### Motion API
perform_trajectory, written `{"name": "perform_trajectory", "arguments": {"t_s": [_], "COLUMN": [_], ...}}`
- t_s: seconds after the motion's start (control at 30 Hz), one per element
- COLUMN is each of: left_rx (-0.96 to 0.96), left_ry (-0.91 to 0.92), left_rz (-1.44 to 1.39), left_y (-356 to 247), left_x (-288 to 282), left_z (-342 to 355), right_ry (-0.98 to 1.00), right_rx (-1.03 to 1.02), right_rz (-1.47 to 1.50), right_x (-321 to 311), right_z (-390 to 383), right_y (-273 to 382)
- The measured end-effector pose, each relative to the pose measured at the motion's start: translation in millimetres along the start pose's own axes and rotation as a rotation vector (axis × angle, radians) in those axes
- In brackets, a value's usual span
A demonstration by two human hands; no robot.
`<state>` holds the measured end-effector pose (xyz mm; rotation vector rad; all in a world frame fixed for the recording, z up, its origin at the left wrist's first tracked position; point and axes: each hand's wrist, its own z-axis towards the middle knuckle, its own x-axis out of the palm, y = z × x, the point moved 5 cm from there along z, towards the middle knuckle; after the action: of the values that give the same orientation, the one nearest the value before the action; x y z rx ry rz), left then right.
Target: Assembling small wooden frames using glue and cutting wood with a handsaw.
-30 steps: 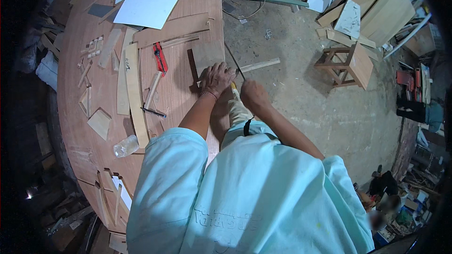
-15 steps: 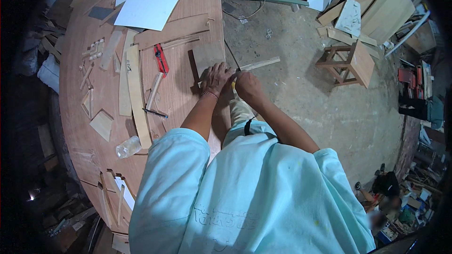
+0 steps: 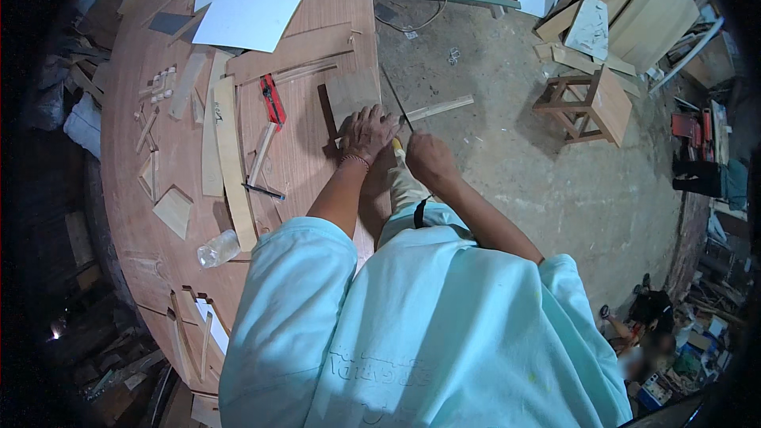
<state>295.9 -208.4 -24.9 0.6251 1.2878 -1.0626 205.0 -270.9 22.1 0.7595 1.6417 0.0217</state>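
My right hand is closed around the handle of a handsaw, whose thin dark blade shows edge-on and points away from me. The blade crosses a narrow wooden strip just past the table's edge. My left hand presses that strip down at the edge, its fingers bent over it; part of the strip is hidden beneath. Right beyond my left hand lies a flat brown board. The saw's handle is mostly covered by my right fist.
On the table lie a red tool, a pen, long pale boards, white panels and a clear jar. A wooden stool stands on the floor to the right. Another person is at lower right.
My right hand has drawn back toward me and slightly right with the handsaw, so more of its blade shows. My left hand and the strip have stayed nearly in place.
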Motion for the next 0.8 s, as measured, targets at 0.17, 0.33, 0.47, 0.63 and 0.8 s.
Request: {"name": "perform_trajectory", "arguments": {"t_s": [0.17, 0.33, 0.47, 0.63, 0.8], "left_rx": [-0.036, 0.038, -0.034, 0.029, -0.013], "left_ry": [-0.021, -0.055, 0.065, -0.019, -0.029], "left_rz": [-0.054, 0.061, -0.062, 0.049, 0.016], "left_y": [-4.4, -1.2, -8.2, -0.5, -3.8], "left_x": [-7.4, 6.4, -10.9, 8.6, -6.2], "left_z": [5.0, 0.3, 5.3, 2.4, 2.8], "right_ry": [-0.058, -0.235, 0.012, -0.064, 0.021], "right_rx": [0.033, -0.177, 0.081, -0.069, 0.082], "right_rz": [0.056, -0.135, -0.020, -0.046, -0.084], "right_x": [-13.2, 0.5, -13.2, 0.2, -0.5], "right_z": [3.7, 6.6, -10.2, 22.8, -9.7], "right_y": [-1.1, 4.1, 2.0, -1.1, -4.2]}}
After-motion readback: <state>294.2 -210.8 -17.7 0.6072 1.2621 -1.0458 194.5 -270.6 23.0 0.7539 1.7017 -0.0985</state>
